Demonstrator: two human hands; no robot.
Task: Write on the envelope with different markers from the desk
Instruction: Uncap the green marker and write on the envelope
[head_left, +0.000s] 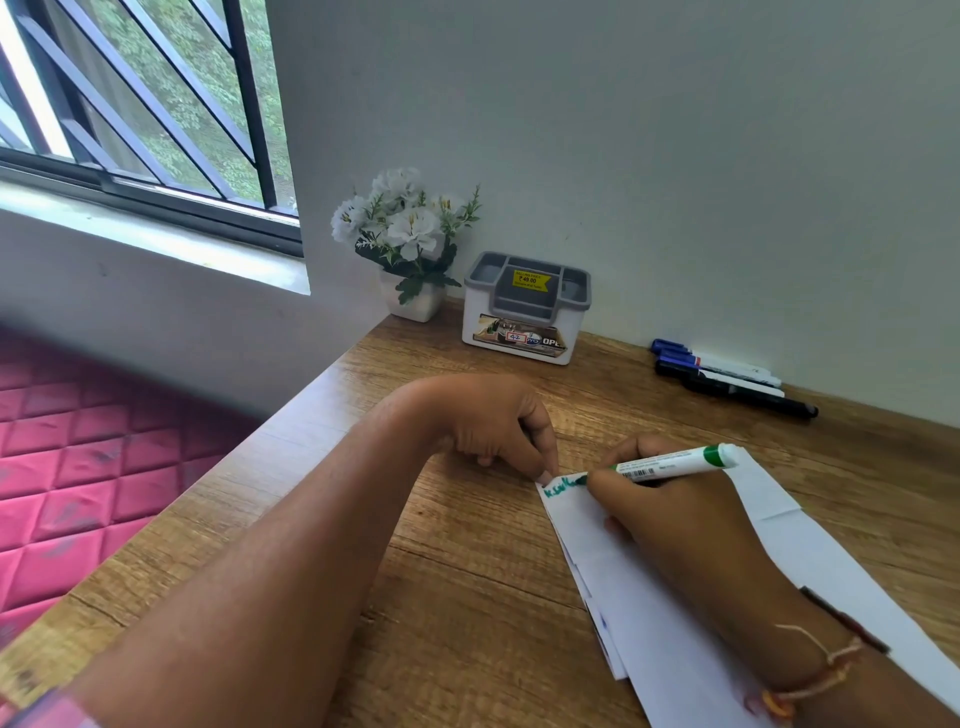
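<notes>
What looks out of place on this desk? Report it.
Nothing damaged or spilled. The organizer holds no visible pens and bears a price sticker, while the spare markers lie loose by the wall.
</notes>
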